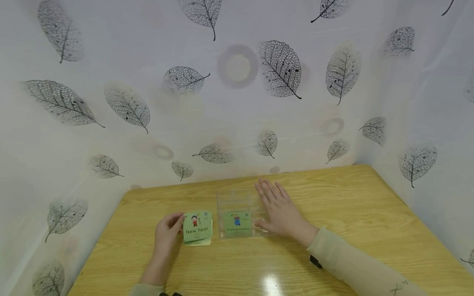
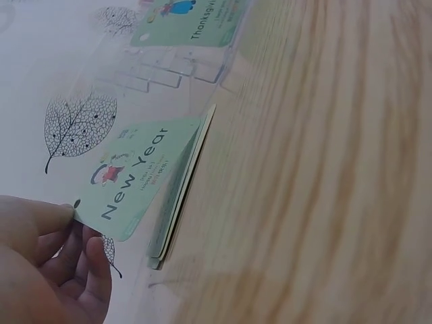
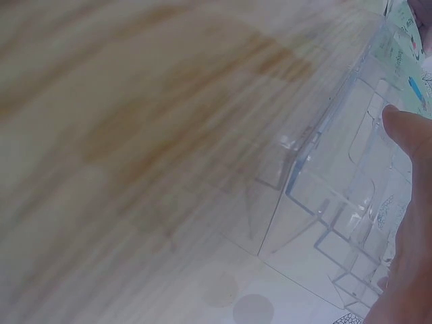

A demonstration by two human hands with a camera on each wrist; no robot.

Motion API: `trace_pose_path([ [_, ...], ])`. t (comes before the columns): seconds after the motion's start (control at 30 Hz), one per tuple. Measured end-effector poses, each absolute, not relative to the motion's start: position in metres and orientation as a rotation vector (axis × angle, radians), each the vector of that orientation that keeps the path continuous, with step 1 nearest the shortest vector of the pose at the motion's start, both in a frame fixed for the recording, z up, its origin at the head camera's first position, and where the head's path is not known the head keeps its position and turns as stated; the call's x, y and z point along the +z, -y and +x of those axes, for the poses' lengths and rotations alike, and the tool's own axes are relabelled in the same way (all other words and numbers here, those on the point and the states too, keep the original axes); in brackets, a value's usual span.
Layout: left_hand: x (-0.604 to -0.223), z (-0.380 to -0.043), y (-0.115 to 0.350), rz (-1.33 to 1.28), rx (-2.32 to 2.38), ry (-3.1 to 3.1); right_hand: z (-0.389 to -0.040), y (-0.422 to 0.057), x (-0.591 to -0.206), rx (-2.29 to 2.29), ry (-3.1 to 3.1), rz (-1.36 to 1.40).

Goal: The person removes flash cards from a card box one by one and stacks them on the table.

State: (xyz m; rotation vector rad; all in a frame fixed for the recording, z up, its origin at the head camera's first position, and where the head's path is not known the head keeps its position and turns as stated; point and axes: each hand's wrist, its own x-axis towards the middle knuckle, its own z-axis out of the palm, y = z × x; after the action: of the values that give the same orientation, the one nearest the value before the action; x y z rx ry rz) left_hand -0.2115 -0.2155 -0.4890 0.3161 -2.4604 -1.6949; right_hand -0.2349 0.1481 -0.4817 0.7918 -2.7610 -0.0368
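My left hand [image 1: 167, 235] pinches the edge of a green card reading "New Year" [image 1: 197, 236] between thumb and finger. In the left wrist view this card tilts up from a small stack of cards [image 2: 181, 196] on the table. To the right of it stands a clear plastic box with compartments [image 3: 324, 196], with a green "Thanksgiving Day" card [image 1: 238, 226] in its left part. My right hand [image 1: 282, 211] rests over the right part of the box, fingers extended and thumb apart. Its fingertips are out of the right wrist view.
The box and cards lie on a yellow wood-grain table [image 1: 229, 267]. Behind the table and along its sides hangs a pale covering with a leaf print [image 1: 240, 111]. A bright reflection shows near the table's front.
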Motion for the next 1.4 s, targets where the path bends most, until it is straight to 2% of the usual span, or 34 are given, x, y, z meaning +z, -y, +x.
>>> trace_pose_path([
  [1.4,-0.499,-0.226,0.226,0.277,-1.479,2.639,-0.234,-0.148,-0.481,-0.07,2.76,0.781],
])
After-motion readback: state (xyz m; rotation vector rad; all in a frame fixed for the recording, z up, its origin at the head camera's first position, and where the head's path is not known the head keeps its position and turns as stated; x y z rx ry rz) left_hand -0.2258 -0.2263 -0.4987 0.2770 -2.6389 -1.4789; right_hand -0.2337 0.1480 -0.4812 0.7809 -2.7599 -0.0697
